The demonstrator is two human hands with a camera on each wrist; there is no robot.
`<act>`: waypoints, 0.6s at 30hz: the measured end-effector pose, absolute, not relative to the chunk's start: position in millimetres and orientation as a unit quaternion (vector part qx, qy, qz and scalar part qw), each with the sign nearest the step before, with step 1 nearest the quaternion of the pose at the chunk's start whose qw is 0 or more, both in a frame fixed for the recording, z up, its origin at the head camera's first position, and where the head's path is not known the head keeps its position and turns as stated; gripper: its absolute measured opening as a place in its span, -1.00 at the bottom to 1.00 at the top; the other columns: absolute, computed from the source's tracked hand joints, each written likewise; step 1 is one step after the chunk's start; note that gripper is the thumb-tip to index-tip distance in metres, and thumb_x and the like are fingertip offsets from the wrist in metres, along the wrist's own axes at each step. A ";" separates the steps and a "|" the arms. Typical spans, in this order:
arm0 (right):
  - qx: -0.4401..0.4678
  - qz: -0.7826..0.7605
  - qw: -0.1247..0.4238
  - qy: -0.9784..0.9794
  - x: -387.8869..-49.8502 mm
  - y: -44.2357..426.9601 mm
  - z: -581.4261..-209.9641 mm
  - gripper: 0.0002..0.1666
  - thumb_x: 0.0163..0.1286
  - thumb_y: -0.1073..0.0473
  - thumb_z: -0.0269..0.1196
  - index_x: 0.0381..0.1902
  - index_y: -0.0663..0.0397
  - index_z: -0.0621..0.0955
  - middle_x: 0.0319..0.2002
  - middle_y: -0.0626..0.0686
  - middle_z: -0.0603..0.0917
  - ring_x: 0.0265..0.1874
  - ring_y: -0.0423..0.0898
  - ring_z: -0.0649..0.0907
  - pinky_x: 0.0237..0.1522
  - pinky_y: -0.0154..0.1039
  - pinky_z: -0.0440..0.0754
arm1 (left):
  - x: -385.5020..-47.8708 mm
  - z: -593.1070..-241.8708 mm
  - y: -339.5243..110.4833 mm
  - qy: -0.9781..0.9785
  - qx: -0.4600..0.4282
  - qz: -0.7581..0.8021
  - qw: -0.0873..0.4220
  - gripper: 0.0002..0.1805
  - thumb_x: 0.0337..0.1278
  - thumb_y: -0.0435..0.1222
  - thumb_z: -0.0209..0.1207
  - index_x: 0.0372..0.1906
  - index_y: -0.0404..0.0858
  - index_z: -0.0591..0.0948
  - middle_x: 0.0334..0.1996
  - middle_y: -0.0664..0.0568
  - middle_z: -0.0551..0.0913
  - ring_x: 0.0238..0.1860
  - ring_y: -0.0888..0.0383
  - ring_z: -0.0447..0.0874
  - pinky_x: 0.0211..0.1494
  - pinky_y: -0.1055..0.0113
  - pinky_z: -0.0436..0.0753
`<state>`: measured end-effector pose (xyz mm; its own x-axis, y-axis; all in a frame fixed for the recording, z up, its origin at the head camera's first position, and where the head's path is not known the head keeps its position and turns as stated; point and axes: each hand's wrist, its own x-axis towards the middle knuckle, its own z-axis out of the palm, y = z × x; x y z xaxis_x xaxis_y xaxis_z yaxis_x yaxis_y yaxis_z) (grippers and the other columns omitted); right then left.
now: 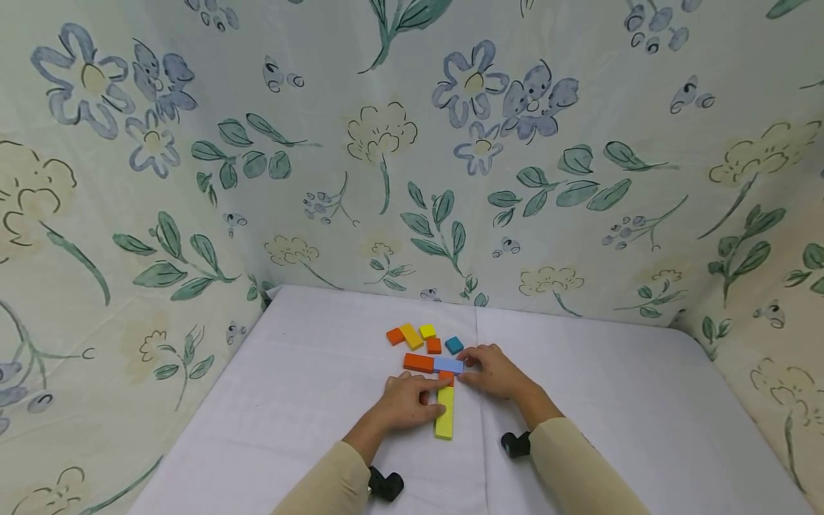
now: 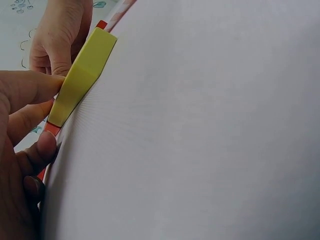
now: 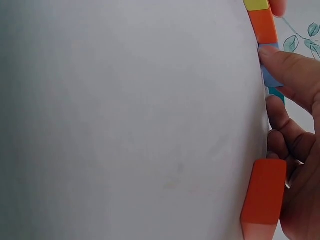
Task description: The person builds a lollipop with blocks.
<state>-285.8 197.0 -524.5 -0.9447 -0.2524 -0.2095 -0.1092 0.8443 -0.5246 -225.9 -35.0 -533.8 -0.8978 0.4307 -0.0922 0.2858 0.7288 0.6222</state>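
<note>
1. Head view: the left hand (image 1: 407,405) lies left of the yellow block (image 1: 444,423), its thumb against that block's side and its index reaching onto the orange block (image 1: 447,374) at the far end, thumb and index apart
2. Same view: the right hand (image 1: 497,373) pinches the right end of the blue block (image 1: 446,365) between thumb and index; the red block (image 1: 417,363) touches the blue one's left end
3. Beyond them, the teal block (image 1: 454,345) sits near the right index, and four small blocks (image 1: 412,336) lie farther left; the visible faces are plain colour
4. Left wrist view: a digit of the left hand touches the yellow block's side, the lower fingers bent; the right hand shows behind
5. Right wrist view: the right thumb rests on the blue block, in line with orange and yellow; a large red piece (image 3: 264,192) stands close by the palm, contact unclear
</note>
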 end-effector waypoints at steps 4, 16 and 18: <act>-0.097 -0.260 0.136 0.951 -285.1 196.3 -524.3 -0.63 0.29 -0.06 0.45 0.05 -0.33 0.67 -0.09 -0.13 0.64 -0.02 -0.08 0.47 0.16 -0.02 0.55 | -225.9 -533.9 -35.4 0.923 0.196 0.312 0.116 -0.45 0.20 0.08 0.30 0.33 0.30 0.58 -0.58 0.23 0.42 -0.37 0.23 0.34 -0.18 0.21 0.15; -0.103 -0.273 0.137 0.946 -287.1 197.0 -518.3 -0.62 0.31 -0.06 0.42 0.08 -0.33 0.66 -0.12 -0.12 0.64 -0.09 -0.09 0.52 0.09 -0.07 0.59 | -226.4 -534.7 -36.3 0.923 0.202 0.307 0.112 -0.45 0.21 0.08 0.28 0.34 0.34 0.56 -0.57 0.24 0.42 -0.36 0.23 0.34 -0.18 0.21 0.15; -0.108 -0.276 0.125 0.947 -289.7 197.0 -516.2 -0.66 0.35 -0.05 0.38 0.07 -0.27 0.66 -0.19 -0.10 0.64 -0.17 -0.10 0.54 0.00 -0.11 0.60 | -226.3 -534.2 -35.8 0.923 0.203 0.308 0.112 -0.45 0.21 0.08 0.28 0.34 0.33 0.56 -0.58 0.24 0.42 -0.36 0.23 0.34 -0.18 0.22 0.15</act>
